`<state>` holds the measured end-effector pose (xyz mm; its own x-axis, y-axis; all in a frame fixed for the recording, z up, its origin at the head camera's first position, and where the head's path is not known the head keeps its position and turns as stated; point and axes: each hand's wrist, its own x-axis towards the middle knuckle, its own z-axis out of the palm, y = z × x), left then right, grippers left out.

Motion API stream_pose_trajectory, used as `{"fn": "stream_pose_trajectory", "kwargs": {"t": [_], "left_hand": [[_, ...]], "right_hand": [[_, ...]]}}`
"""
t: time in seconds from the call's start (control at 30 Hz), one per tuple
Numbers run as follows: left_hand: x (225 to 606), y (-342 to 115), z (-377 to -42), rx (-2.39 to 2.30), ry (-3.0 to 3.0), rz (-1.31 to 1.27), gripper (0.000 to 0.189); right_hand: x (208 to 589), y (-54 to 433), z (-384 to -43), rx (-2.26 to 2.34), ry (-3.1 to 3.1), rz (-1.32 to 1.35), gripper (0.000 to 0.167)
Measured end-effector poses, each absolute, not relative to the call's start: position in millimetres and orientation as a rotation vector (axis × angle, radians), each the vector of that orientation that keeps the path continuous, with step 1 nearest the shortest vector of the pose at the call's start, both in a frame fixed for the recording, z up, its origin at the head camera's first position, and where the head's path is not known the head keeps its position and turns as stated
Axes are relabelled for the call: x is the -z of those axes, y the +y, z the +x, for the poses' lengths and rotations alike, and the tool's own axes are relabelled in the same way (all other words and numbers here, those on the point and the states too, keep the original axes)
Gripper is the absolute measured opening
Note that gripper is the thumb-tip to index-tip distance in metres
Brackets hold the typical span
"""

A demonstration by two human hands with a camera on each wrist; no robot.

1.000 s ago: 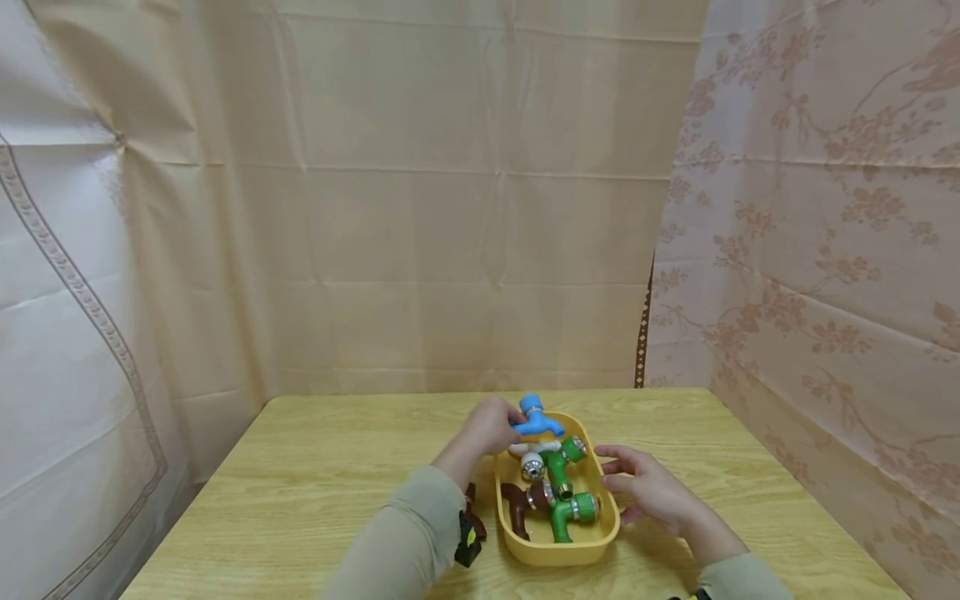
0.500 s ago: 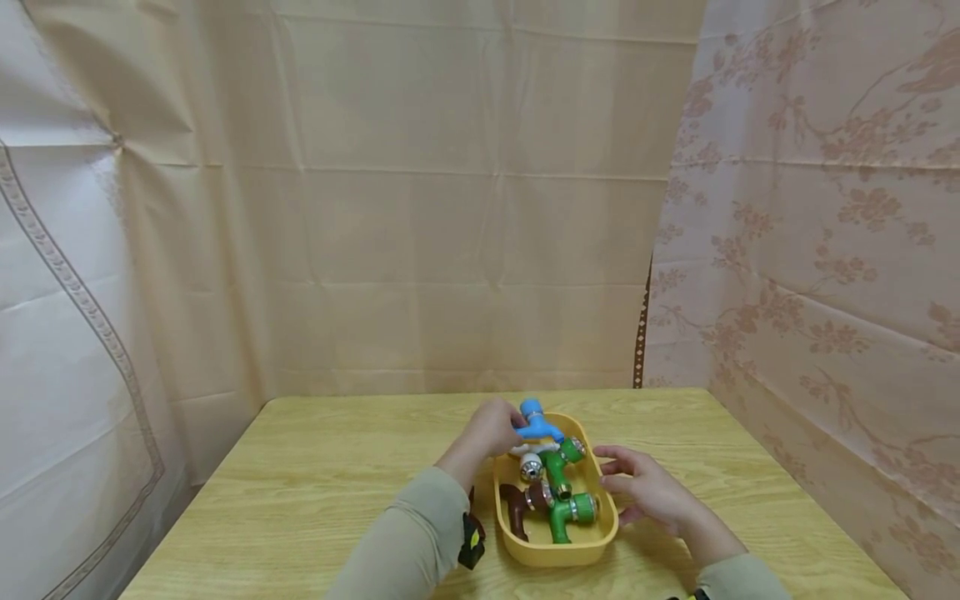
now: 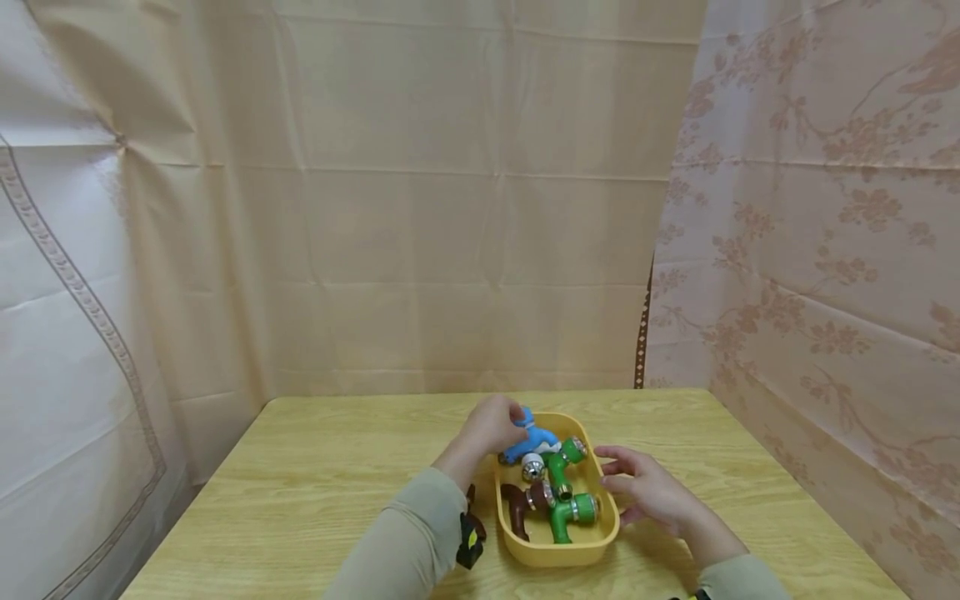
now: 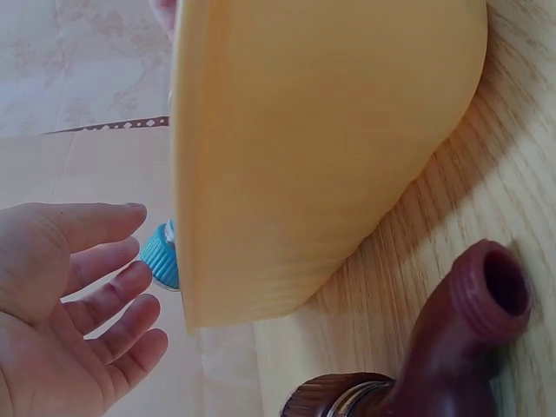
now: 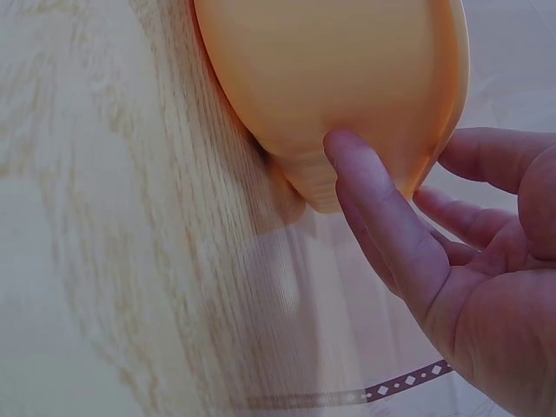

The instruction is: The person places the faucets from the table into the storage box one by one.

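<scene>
A yellow plastic tub (image 3: 555, 557) stands on the table, holding several plastic taps. A blue tap (image 3: 536, 436) lies at its far left end, over a white tap (image 3: 532, 467). My left hand (image 3: 491, 427) is beside the blue tap; in the left wrist view its fingers are loosely spread near the tap's blue knob (image 4: 160, 257), gripping nothing. Two green taps (image 3: 574, 508) and a brown tap (image 3: 517, 502) fill the near part. At the tub's right wall is my right hand (image 3: 648, 487), fingers extended, with fingertips against the wall in the right wrist view.
Another dark brown tap (image 4: 452, 347) lies on the wooden table (image 3: 337, 483) just left of the tub, mostly behind the left wrist in the head view. Beige cloth (image 3: 450, 208) hangs behind the table, and a flowered cloth (image 3: 840, 250) hangs at the right.
The blue tap has come down into the tub's far left end and turned, and my left hand has let go of it. My right hand keeps its place.
</scene>
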<state>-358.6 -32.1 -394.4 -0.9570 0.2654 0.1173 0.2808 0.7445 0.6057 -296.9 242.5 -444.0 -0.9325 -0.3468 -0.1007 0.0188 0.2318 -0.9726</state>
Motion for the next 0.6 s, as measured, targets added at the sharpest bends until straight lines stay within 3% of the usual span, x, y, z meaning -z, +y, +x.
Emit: {"fn": "stream_pose_trajectory", "kwargs": {"t": [0.6], "left_hand": [[379, -44, -349, 1.148, -2.867, -0.463, 0.039]], "right_hand": [[444, 243, -297, 1.757, 2.205, -0.319, 0.061]]}}
